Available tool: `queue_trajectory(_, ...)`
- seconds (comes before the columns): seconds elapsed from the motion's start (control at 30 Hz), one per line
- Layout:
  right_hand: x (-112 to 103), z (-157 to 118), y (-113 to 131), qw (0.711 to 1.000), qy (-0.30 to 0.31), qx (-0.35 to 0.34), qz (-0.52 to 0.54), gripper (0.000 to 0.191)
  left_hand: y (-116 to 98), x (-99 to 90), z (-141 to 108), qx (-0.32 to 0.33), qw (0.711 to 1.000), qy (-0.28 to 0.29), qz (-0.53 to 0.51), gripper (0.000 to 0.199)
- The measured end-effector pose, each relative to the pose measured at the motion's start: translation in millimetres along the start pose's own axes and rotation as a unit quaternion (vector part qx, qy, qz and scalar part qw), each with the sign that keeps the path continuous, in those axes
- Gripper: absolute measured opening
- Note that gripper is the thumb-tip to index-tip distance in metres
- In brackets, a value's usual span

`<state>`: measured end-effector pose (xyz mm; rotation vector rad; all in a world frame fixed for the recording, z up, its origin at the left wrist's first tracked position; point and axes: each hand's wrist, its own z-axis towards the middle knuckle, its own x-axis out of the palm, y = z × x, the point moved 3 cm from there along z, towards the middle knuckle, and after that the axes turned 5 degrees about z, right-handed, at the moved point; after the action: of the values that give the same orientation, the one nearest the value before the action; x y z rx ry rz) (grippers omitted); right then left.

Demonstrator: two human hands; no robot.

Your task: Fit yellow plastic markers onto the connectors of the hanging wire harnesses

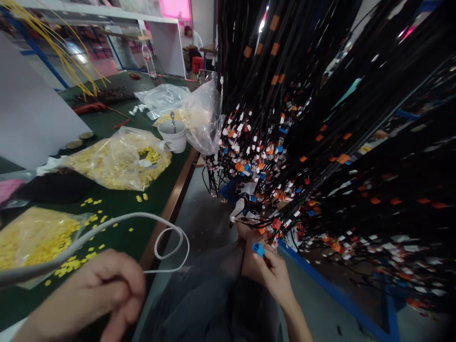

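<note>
My right hand (276, 275) grips a small blue plastic connector (258, 250) between thumb and fingers, above my lap. Black wires with white, orange and red connectors (276, 223) hang right behind it. At the lower left, my left hand (96, 294) is over the edge of the green table (142, 237), its fingers curled in and slightly blurred. Whatever is between those fingertips, if anything, is hidden. A white cable (142, 215) loops beside this hand, and one end of it disappears behind the fingers. Loose yellow plastic pieces (73, 263) lie just beyond the hand.
Bags of yellow pieces (117, 159) cover much of the table, with a white mug (173, 137) holding a spoon near its edge. Dense bundles of black wires (256, 57) fill the right side above a blue frame (338, 299). A person (192, 40) sits far back.
</note>
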<state>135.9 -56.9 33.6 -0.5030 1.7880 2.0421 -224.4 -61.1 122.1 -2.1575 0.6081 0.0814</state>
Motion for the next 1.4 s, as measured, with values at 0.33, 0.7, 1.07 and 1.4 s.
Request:
queue_trajectory(0.33,-2.9,-4.3,-8.7,0.996,-0.035,0.069,0.046,0.031,-56.6,152.1,19.4,0.023,0.918,0.355,-0.177,0.021)
queue_trajectory(0.7,-4.6,-6.5,-6.4,0.997,-0.008,0.065,0.05,0.026,-79.4,191.7,111.8,0.029,0.925,0.238,-0.294,0.033)
queue_trajectory(1.07,-3.9,-0.5,-3.0,0.998,0.064,0.005,0.014,0.019,-66.3,195.3,123.7,0.081,0.931,0.249,-0.254,0.034)
queue_trajectory(1.4,1.2,1.4,-9.4,0.999,0.032,0.024,0.028,0.023,-61.9,187.9,131.4,0.043,0.927,0.195,-0.318,0.027)
